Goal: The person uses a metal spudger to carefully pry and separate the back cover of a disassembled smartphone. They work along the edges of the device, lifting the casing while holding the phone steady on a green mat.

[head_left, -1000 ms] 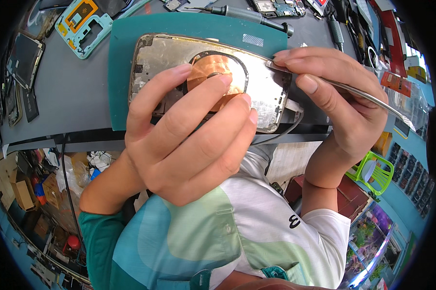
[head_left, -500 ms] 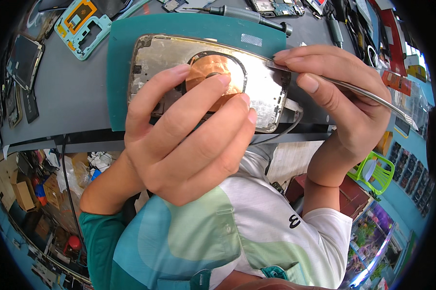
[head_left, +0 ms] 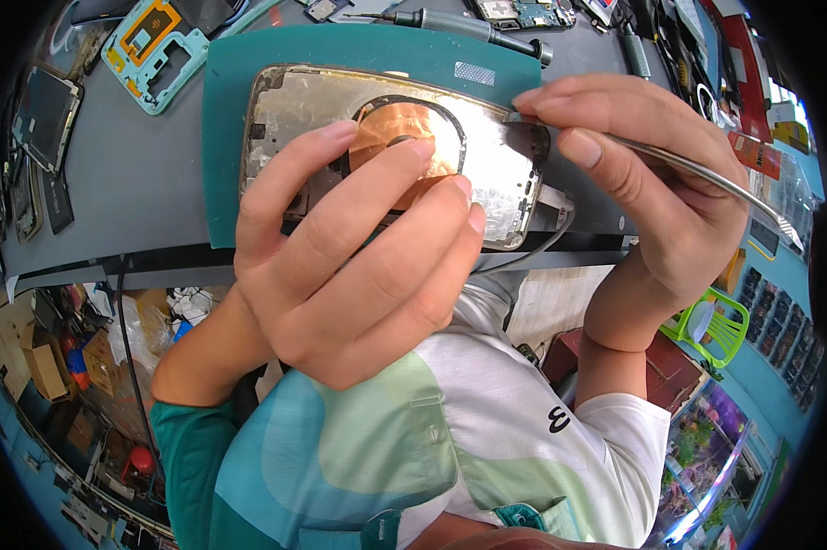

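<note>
A silvery phone frame (head_left: 280, 96) with a round copper-coloured coil (head_left: 390, 128) in its middle lies on a teal mat (head_left: 225, 137). My left hand (head_left: 358, 257) reaches over its near edge, curved fingertips pressed on and around the coil. That hand's thumb is hidden, as is part of the frame beneath the palm. My right hand (head_left: 661, 165) pinches a thin metal pry tool (head_left: 697, 174) between thumb and fingers. The tool's working end meets the frame's far right corner, beside a dark patch; the fingers partly cover it. Its ridged other end sticks out past the hand.
A precision screwdriver (head_left: 450, 26) lies along the mat's far edge. Back left is a light-blue phone mid-frame (head_left: 125, 55), with dismantled screens (head_left: 47, 110) farther left. A circuit board (head_left: 532, 14) sits at the back. A grey cable (head_left: 546, 246) passes the phone's near right corner.
My right hand has shifted slightly, and the pry tool's ridged end has swung a little to the right. The phone frame has slid a touch left. My left hand stays on the coil.
</note>
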Demonstrator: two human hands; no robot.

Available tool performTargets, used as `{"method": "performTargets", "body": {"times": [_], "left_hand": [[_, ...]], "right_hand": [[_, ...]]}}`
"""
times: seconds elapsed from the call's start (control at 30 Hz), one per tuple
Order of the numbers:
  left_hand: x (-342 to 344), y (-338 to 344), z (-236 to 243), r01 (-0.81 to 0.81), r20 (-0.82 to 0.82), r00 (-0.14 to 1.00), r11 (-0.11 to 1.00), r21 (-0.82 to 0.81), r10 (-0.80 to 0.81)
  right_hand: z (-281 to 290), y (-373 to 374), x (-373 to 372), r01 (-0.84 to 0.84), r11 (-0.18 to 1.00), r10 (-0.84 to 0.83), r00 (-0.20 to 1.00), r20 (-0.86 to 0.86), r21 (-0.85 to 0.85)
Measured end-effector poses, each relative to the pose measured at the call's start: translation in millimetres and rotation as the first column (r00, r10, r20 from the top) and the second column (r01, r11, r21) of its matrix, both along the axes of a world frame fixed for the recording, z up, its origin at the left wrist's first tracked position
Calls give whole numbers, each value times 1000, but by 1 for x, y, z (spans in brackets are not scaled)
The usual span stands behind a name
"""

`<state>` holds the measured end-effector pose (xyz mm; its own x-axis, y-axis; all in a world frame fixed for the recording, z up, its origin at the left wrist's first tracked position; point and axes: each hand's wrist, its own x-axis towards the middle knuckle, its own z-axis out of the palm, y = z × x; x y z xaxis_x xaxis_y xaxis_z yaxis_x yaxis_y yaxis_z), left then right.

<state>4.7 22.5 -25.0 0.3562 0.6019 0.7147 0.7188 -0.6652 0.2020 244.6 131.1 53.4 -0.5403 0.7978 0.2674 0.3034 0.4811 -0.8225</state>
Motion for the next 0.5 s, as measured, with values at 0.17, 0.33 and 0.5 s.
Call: {"method": "performTargets", "body": {"times": [0.17,0.33,0.5], "left_hand": [[0,-1,0,-5,3,1000,1000,-5,5],[1,-1,0,-7,3,1000,1000,-9,7],[1,-1,0,-7,9,1000,1000,-7,7]], "right_hand": [[-5,-3,5,0,1000,0,1000,-19,4],[-7,-3,4,21,1000,-20,1000,-24,6],[-8,-4,3,14,1000,-14,1000,-15,18]]}}
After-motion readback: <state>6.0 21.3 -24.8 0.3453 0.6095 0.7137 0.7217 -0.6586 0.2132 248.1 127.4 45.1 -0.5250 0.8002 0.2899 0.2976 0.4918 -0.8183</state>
